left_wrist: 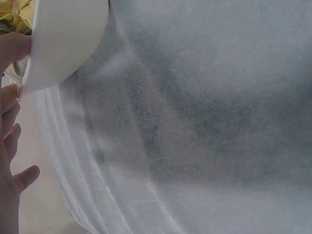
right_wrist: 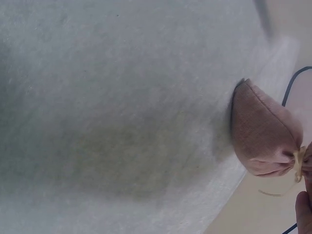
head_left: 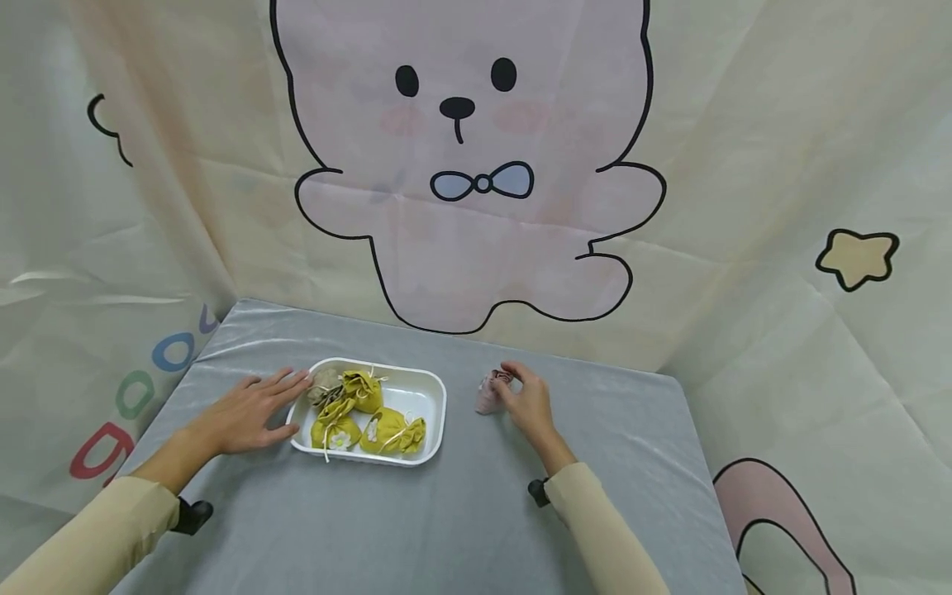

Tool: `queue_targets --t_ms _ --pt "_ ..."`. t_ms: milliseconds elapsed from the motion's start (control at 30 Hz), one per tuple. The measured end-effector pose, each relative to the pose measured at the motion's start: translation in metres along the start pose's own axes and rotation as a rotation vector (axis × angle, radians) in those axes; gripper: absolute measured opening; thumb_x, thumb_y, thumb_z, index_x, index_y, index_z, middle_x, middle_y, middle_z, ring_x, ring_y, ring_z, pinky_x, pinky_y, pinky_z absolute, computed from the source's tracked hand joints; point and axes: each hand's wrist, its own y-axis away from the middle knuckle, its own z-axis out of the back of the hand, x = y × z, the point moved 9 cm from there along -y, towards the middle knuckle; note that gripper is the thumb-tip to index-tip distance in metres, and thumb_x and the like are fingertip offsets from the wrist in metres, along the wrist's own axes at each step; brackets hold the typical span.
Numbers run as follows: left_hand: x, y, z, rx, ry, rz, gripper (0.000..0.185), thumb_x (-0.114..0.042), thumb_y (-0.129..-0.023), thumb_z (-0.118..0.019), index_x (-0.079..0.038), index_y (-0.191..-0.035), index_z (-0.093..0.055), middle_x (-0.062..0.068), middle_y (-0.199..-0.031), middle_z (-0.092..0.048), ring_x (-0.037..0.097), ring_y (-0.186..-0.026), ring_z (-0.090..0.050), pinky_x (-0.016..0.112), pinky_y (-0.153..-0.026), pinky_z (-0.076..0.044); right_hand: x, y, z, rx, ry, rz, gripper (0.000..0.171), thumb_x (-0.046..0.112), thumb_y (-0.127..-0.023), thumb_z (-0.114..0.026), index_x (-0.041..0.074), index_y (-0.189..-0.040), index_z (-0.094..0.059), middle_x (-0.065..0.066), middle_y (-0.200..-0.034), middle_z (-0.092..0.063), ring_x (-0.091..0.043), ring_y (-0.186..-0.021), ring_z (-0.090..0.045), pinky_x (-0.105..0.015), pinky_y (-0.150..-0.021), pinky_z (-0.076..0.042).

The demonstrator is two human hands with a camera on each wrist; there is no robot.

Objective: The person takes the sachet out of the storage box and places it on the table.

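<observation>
A white tray [head_left: 435, 395] on the grey table holds several yellow drawstring pouches [head_left: 362, 390] and one beige pouch [head_left: 323, 384]. My left hand [head_left: 253, 411] lies flat beside the tray's left end, its fingers straight and touching the rim; the left wrist view shows the fingers [left_wrist: 10, 105] against the tray [left_wrist: 66, 39]. To the right of the tray, my right hand [head_left: 526, 398] pinches the tied neck of a small pink pouch [head_left: 488, 395]. The pink pouch [right_wrist: 261, 134] rests on the cloth in the right wrist view.
The grey cloth-covered table [head_left: 461, 512] ends at a backdrop printed with a cartoon bear [head_left: 461, 165]. Printed fabric walls close in on the left and right. A black clip [head_left: 537, 492] shows at my right sleeve, another [head_left: 192, 515] at my left.
</observation>
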Motion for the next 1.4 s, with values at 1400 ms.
queue_targets --t_ms 1400 --pt "-0.003 0.000 0.000 0.023 0.007 0.013 0.076 -0.045 -0.089 -0.067 -0.004 -0.149 -0.044 0.017 -0.153 -0.043 0.040 -0.138 -0.042 0.064 -0.096 -0.039 0.081 0.052 -0.098 0.642 -0.213 0.114 0.042 0.000 -0.090 -0.070 -0.004 -0.131 -0.059 -0.020 -0.131 -0.063 -0.026 -0.110 -0.068 -0.041 -0.093 -0.052"
